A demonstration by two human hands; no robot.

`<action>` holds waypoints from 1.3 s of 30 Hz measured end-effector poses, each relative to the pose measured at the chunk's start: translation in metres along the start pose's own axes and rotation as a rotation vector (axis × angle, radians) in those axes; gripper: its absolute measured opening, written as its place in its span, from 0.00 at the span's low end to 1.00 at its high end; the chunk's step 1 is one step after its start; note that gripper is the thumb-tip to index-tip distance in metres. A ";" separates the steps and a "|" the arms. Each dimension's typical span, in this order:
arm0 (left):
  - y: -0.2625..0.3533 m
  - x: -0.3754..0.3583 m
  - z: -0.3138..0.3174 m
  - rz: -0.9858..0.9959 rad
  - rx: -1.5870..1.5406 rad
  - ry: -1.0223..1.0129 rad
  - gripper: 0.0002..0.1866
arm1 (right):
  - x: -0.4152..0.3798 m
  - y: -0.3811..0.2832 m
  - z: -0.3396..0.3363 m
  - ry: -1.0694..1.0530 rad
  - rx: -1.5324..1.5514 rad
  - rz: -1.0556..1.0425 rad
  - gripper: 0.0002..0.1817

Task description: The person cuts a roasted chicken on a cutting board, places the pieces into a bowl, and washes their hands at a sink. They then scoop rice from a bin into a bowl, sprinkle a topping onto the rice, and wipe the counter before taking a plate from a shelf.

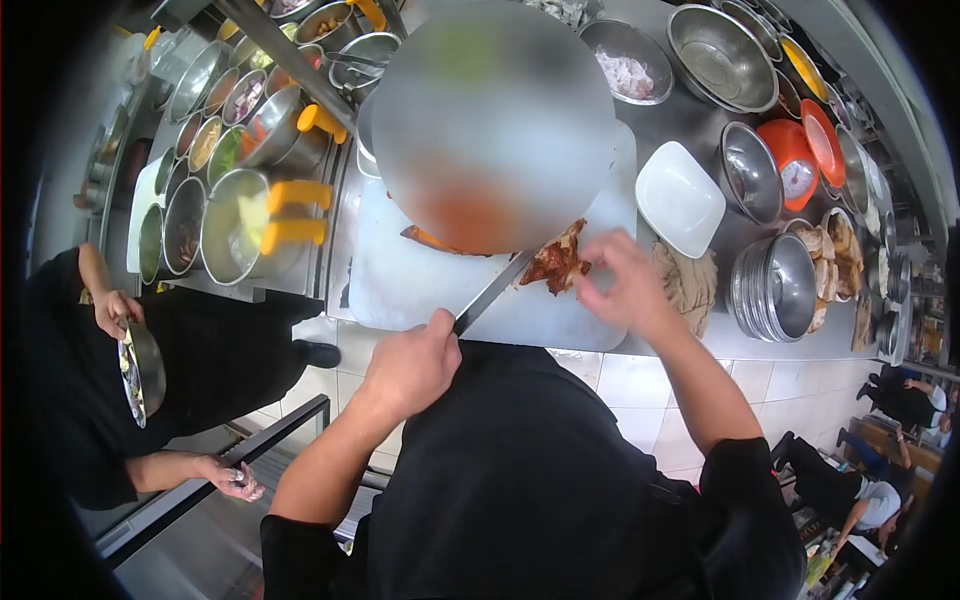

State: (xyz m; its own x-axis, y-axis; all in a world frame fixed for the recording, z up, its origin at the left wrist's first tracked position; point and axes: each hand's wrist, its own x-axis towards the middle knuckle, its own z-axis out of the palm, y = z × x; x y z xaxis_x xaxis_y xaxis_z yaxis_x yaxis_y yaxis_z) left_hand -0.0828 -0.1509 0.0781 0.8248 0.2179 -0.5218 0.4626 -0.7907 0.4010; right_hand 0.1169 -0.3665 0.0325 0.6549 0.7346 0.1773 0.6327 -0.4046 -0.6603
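Note:
My left hand [412, 362] is wrapped round the handle of a kitchen knife [494, 291]. Its blade slants up to the right, and the tip end meets a browned piece of roast meat [556, 262] on the white cutting board [420, 300]. At the right edge of that meat, the thumb and fingers of my right hand [625, 283] are closed on it. More reddish-brown meat [440, 241] lies left of the blade, mostly hidden by a large blurred patch covering the upper middle of the view.
Right of the board are a white dish [680, 198], a folded cloth [684, 288], stacked metal bowls [775, 290] and an orange scale [788, 165]. Metal food containers with yellow-handled tools [297, 215] stand left. A co-worker [200, 350] holds a metal bowl [150, 370] at left.

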 end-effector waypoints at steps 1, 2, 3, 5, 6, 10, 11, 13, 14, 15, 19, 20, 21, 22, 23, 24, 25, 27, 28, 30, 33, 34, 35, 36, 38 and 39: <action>0.005 -0.005 -0.002 0.001 0.001 0.002 0.10 | -0.013 0.002 0.006 0.045 -0.045 -0.044 0.10; 0.008 -0.009 -0.002 0.007 0.005 0.004 0.10 | -0.021 0.007 0.011 0.095 -0.091 -0.087 0.10; 0.010 -0.012 0.000 0.026 0.011 -0.004 0.10 | -0.025 0.011 0.014 0.115 -0.072 -0.101 0.10; 0.011 -0.018 0.004 0.065 0.028 -0.023 0.10 | -0.034 0.019 0.022 0.159 -0.030 -0.124 0.09; 0.012 -0.019 0.005 0.072 0.045 -0.021 0.10 | -0.037 0.021 0.025 0.188 -0.019 -0.132 0.09; 0.005 -0.020 0.018 0.068 0.128 -0.030 0.11 | -0.042 0.025 0.031 0.238 0.006 -0.176 0.10; 0.004 -0.018 0.021 0.058 0.152 -0.030 0.11 | -0.040 0.024 0.030 0.234 0.005 -0.197 0.10; 0.009 -0.011 0.024 -0.014 0.182 -0.122 0.11 | -0.041 0.013 0.027 0.273 -0.093 -0.212 0.11; 0.011 -0.002 0.020 -0.037 0.208 -0.162 0.11 | -0.038 0.010 0.026 0.308 -0.149 -0.218 0.11; 0.010 -0.002 0.020 -0.042 0.172 -0.194 0.12 | -0.041 0.015 0.031 0.260 -0.123 -0.235 0.11; 0.002 0.009 0.031 0.046 0.098 -0.197 0.12 | -0.050 0.026 0.028 0.122 -0.106 -0.146 0.11; -0.006 0.006 0.030 0.057 0.097 -0.163 0.12 | -0.051 0.016 0.027 0.087 -0.094 -0.101 0.10; -0.001 0.000 0.021 0.069 0.108 -0.154 0.13 | -0.052 0.015 0.023 0.141 -0.027 -0.080 0.10; -0.005 -0.005 0.018 0.090 0.049 -0.114 0.13 | -0.048 0.015 0.016 0.183 0.044 -0.061 0.09; -0.010 -0.013 0.016 0.116 -0.010 -0.079 0.13 | -0.040 0.004 0.005 0.226 0.065 -0.087 0.10; -0.013 -0.020 0.012 0.069 -0.071 -0.053 0.13 | -0.030 -0.010 -0.007 0.272 0.084 -0.099 0.10; -0.015 -0.024 0.006 0.038 -0.128 -0.031 0.13 | -0.019 -0.020 -0.009 0.283 0.122 -0.119 0.10; -0.021 -0.028 0.002 0.004 -0.247 0.016 0.13 | -0.001 -0.035 -0.016 0.319 0.172 -0.143 0.10; -0.027 -0.027 0.003 -0.007 -0.308 0.050 0.13 | 0.007 -0.048 -0.018 0.299 0.255 -0.168 0.07; -0.045 -0.025 -0.002 -0.026 -0.401 0.124 0.13 | 0.040 -0.069 0.007 0.019 0.275 -0.217 0.07; -0.056 -0.017 -0.008 -0.026 -0.441 0.186 0.13 | 0.105 -0.137 0.050 0.130 0.264 -0.672 0.16; -0.057 -0.014 -0.015 -0.028 -0.434 0.196 0.13 | 0.134 -0.174 0.054 0.155 0.243 -0.934 0.09; -0.059 -0.008 -0.018 -0.022 -0.434 0.196 0.13 | 0.158 -0.186 0.061 0.077 0.234 -0.942 0.11; -0.066 -0.001 -0.019 -0.021 -0.434 0.180 0.14 | 0.183 -0.198 0.067 -0.002 0.225 -0.948 0.13; -0.074 0.003 -0.036 -0.008 -0.422 0.150 0.14 | 0.195 -0.206 0.027 -0.057 0.241 -0.877 0.12; -0.079 0.004 -0.041 -0.021 -0.392 0.137 0.13 | 0.196 -0.198 0.005 -0.117 0.252 -0.838 0.12</action>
State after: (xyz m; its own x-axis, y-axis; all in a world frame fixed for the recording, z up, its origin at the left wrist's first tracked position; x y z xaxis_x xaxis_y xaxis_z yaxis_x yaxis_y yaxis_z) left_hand -0.1032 -0.0639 0.0752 0.8374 0.3264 -0.4384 0.5465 -0.5135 0.6616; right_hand 0.1180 -0.1392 0.1941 -0.0390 0.7922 0.6090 0.7667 0.4146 -0.4901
